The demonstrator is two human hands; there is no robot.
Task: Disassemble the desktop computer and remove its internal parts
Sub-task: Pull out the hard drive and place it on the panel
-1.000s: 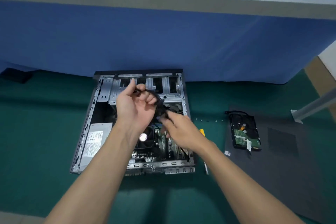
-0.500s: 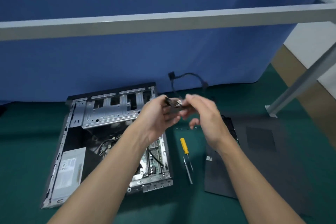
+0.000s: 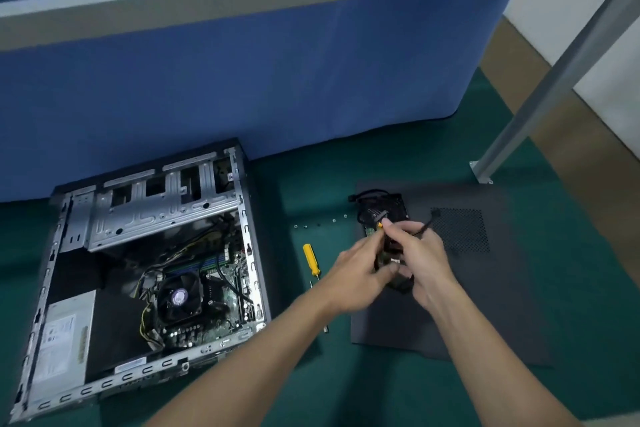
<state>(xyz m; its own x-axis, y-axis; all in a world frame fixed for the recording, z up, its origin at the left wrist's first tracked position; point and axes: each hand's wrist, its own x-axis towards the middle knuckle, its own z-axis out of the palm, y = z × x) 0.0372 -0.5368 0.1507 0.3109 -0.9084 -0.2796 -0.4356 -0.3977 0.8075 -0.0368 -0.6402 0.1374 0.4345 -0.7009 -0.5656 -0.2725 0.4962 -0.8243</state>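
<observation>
In the head view, the left hand [image 3: 360,265] and right hand [image 3: 424,260] both curl their fingers round a black cable [image 3: 426,225]. They hold it just above the hard drive [image 3: 398,206], which lies on the side panel [image 3: 512,295], right of the open computer case [image 3: 156,253]. If the cable drops loose, its plug could knock the drive's bare circuit board. A trailing loop could also scatter the small screws [image 3: 304,226] near the screwdriver [image 3: 311,257] across the green mat [image 3: 363,392].
</observation>
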